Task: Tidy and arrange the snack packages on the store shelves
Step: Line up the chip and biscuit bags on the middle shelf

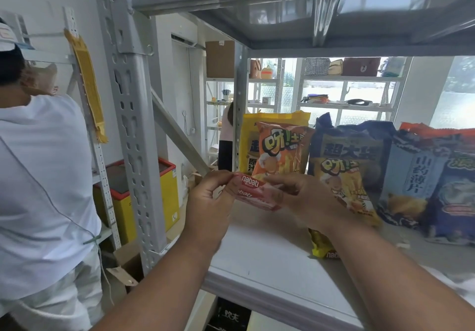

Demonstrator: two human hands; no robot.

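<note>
Both hands hold a pink Nabati wafer packet (253,193) in the air above the grey shelf board (270,258), just in front of the standing bags. The left hand (208,202) pinches the packet's left end, thumb over the top near the logo; the right hand (305,199) grips its right end with curled fingers. The packet tilts, its right end lower.

Directly behind the packet an orange potato-snack bag (280,148) stands upright, leaning on a larger yellow bag (275,122) behind it. To the right of the packet, partly hidden by the right hand and forearm, a yellow potato-snack bag (344,184) leans against a dark blue bag (352,143). Farther right of the packet stand a pale blue chip bag (413,181) and another blue bag (455,197), touching each other. Below the right forearm a yellow Nabati packet (321,248) lies flat on the board.

Left of the packet, beyond the grey perforated upright (131,114), a person in a white shirt (41,176) faces away.
</note>
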